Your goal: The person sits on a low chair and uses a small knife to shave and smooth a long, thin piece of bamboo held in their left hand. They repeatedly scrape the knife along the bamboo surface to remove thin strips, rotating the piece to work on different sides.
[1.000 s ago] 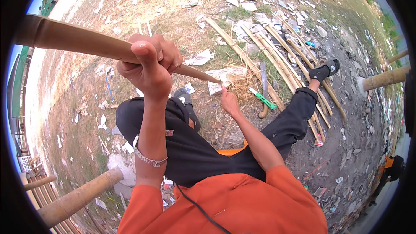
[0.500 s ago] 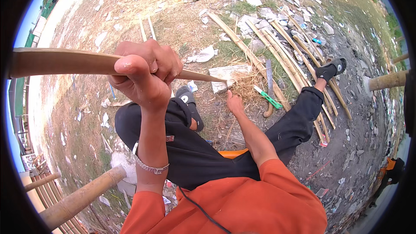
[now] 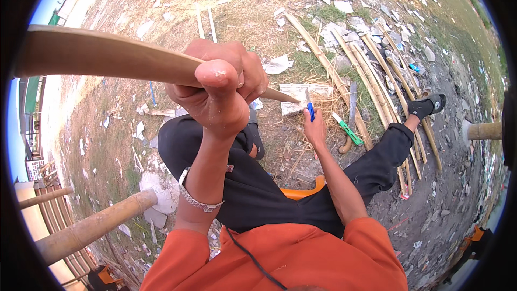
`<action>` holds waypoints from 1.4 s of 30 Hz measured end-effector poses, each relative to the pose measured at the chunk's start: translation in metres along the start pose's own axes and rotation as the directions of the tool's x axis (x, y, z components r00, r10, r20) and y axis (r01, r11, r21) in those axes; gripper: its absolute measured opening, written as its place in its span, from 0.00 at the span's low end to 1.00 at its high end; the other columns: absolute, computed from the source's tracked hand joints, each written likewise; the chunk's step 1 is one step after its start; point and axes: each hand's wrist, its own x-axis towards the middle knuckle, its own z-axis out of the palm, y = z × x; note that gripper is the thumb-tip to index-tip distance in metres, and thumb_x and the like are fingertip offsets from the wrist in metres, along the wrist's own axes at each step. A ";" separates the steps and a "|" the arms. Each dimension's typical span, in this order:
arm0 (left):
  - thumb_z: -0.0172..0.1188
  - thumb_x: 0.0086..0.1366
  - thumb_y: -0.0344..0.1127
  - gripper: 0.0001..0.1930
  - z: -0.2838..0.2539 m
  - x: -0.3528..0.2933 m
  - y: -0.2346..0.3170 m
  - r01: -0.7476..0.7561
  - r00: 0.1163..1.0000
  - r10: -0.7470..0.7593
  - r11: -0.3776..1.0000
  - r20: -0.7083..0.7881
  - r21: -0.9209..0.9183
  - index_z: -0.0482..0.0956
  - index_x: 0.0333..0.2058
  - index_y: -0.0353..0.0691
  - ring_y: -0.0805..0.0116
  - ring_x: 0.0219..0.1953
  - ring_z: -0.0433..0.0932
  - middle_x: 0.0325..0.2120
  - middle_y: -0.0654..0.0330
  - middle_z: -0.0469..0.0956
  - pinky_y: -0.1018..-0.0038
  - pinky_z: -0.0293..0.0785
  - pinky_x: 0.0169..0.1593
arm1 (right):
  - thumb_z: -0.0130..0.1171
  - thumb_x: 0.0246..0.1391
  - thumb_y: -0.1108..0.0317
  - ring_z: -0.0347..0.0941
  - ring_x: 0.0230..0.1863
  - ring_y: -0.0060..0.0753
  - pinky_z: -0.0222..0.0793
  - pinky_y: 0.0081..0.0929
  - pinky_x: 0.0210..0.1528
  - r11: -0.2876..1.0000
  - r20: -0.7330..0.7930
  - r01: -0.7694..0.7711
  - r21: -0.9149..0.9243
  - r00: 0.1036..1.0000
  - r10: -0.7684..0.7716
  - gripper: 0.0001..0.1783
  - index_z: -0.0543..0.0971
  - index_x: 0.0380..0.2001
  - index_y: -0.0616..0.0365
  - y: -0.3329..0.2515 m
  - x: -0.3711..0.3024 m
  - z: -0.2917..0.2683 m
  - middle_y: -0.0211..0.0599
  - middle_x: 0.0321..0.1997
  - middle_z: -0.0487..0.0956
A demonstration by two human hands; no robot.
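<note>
My left hand [image 3: 221,89] is closed round a long split bamboo strip [image 3: 102,56], its thumb pointing up. The strip's wide end rises close to the camera at the left. Its thin far end [image 3: 283,96] slants down to a pale, weathered wooden block [image 3: 291,109] on the ground. In my right hand [image 3: 315,126] is a blue-handled knife [image 3: 311,110], its short blade pointing away from me, close beside the strip's tip. Whether the blade touches the strip I cannot tell. Straw-like shavings [image 3: 323,97] lie round the block.
A green-handled cutter [image 3: 347,129] and a long flat blade [image 3: 353,102] with a curved wooden handle lie right of the block. Several bamboo strips [image 3: 366,83] spread beyond them. Thick bamboo poles [image 3: 97,226] stand at both sides. An orange seat edge [image 3: 301,191] shows between my legs.
The blue-handled knife now shows in my right hand, raised beside the strip's tip. My left hand still grips the strip. The whole view has shifted, so the scene sits further right.
</note>
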 end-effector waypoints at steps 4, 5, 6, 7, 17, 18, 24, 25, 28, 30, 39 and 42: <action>0.36 0.66 0.61 0.26 0.003 -0.001 0.002 0.012 1.000 -0.013 0.981 0.003 0.195 0.57 0.22 0.45 0.78 0.06 0.50 0.07 0.68 0.50 0.79 0.51 0.09 | 0.43 0.62 0.51 0.73 0.26 0.44 0.64 0.38 0.30 0.959 0.035 0.059 0.276 0.997 -0.072 0.22 0.73 0.34 0.61 -0.027 -0.015 -0.010 0.45 0.23 0.75; 0.36 0.66 0.61 0.25 0.002 -0.001 0.000 0.013 1.000 -0.009 0.980 -0.021 0.200 0.57 0.22 0.45 0.78 0.06 0.50 0.07 0.68 0.50 0.79 0.51 0.10 | 0.38 0.65 0.56 0.71 0.22 0.46 0.62 0.39 0.26 0.937 -0.034 0.161 0.311 0.987 -0.158 0.21 0.73 0.31 0.62 -0.026 -0.021 -0.003 0.46 0.18 0.72; 0.36 0.66 0.61 0.25 0.001 0.000 0.001 0.011 0.999 -0.002 0.979 -0.045 0.203 0.57 0.22 0.45 0.78 0.06 0.50 0.07 0.68 0.50 0.79 0.51 0.10 | 0.38 0.65 0.56 0.72 0.25 0.50 0.62 0.43 0.28 0.961 0.003 0.159 0.227 0.986 -0.164 0.21 0.73 0.31 0.62 -0.027 -0.025 0.000 0.49 0.20 0.73; 0.37 0.66 0.61 0.25 0.002 0.000 0.002 0.012 0.998 0.001 0.973 -0.056 0.230 0.58 0.22 0.45 0.78 0.06 0.51 0.07 0.69 0.51 0.79 0.52 0.10 | 0.37 0.65 0.56 0.73 0.28 0.54 0.62 0.47 0.29 0.977 0.040 0.159 0.141 0.985 -0.166 0.21 0.73 0.32 0.62 -0.027 -0.029 0.001 0.52 0.23 0.75; 0.41 0.66 0.60 0.24 0.001 -0.004 0.004 0.014 1.000 -0.009 0.974 -0.024 0.225 0.58 0.22 0.46 0.77 0.06 0.53 0.07 0.69 0.50 0.77 0.54 0.11 | 0.36 0.64 0.52 0.72 0.28 0.68 0.68 0.56 0.30 0.966 0.055 0.226 -0.122 0.974 -0.221 0.23 0.71 0.39 0.61 -0.025 -0.020 0.004 0.64 0.21 0.74; 0.41 0.66 0.60 0.24 0.002 -0.004 0.003 0.000 1.000 0.004 0.976 -0.020 0.219 0.58 0.22 0.46 0.77 0.06 0.53 0.07 0.69 0.50 0.77 0.54 0.11 | 0.36 0.64 0.52 0.72 0.27 0.67 0.68 0.56 0.30 0.964 0.058 0.227 -0.140 0.974 -0.221 0.22 0.71 0.39 0.61 -0.030 -0.014 0.003 0.63 0.21 0.74; 0.43 0.65 0.60 0.26 0.003 0.002 0.002 0.042 0.990 -0.010 0.972 -0.138 0.233 0.57 0.19 0.46 0.78 0.07 0.53 0.07 0.69 0.51 0.78 0.53 0.12 | 0.37 0.64 0.52 0.74 0.29 0.65 0.69 0.55 0.32 0.963 0.113 0.187 -0.195 0.979 -0.167 0.22 0.71 0.41 0.60 -0.038 -0.012 -0.001 0.61 0.22 0.75; 0.43 0.65 0.60 0.26 0.008 0.000 0.002 0.050 0.989 -0.016 0.973 -0.148 0.227 0.57 0.19 0.46 0.78 0.07 0.53 0.07 0.69 0.51 0.78 0.53 0.12 | 0.37 0.63 0.52 0.74 0.29 0.65 0.68 0.56 0.34 0.957 0.083 0.203 -0.208 0.978 -0.190 0.23 0.72 0.41 0.60 -0.030 -0.007 0.002 0.61 0.23 0.75; 0.43 0.65 0.60 0.25 0.010 -0.002 0.003 0.025 0.992 0.006 0.969 -0.124 0.244 0.57 0.20 0.46 0.78 0.07 0.53 0.07 0.69 0.51 0.78 0.52 0.12 | 0.36 0.63 0.51 0.74 0.31 0.64 0.68 0.57 0.35 0.965 0.116 0.137 -0.222 0.987 -0.114 0.23 0.72 0.40 0.60 -0.031 0.002 0.005 0.62 0.25 0.75; 0.43 0.65 0.60 0.25 0.008 -0.002 0.003 0.011 0.994 0.016 0.967 -0.105 0.255 0.57 0.20 0.46 0.78 0.07 0.53 0.07 0.69 0.51 0.78 0.52 0.12 | 0.36 0.64 0.52 0.74 0.32 0.64 0.67 0.55 0.36 0.981 0.101 0.102 -0.163 0.991 -0.086 0.24 0.73 0.38 0.62 -0.031 -0.002 0.010 0.62 0.27 0.76; 0.42 0.65 0.60 0.24 0.005 -0.002 0.001 0.001 0.998 0.015 0.966 -0.061 0.258 0.58 0.22 0.46 0.78 0.07 0.54 0.07 0.69 0.51 0.78 0.54 0.12 | 0.36 0.64 0.52 0.72 0.35 0.66 0.64 0.57 0.38 0.990 0.095 0.095 -0.100 0.992 -0.086 0.25 0.72 0.36 0.65 0.004 -0.013 0.021 0.65 0.27 0.75; 0.42 0.65 0.60 0.23 0.004 -0.001 0.002 0.008 1.000 -0.005 0.966 -0.015 0.257 0.58 0.23 0.46 0.77 0.06 0.54 0.07 0.68 0.51 0.77 0.55 0.12 | 0.37 0.63 0.51 0.73 0.37 0.66 0.67 0.54 0.39 0.982 0.104 -0.030 -0.189 0.993 0.050 0.24 0.72 0.41 0.62 0.030 0.003 0.039 0.64 0.31 0.76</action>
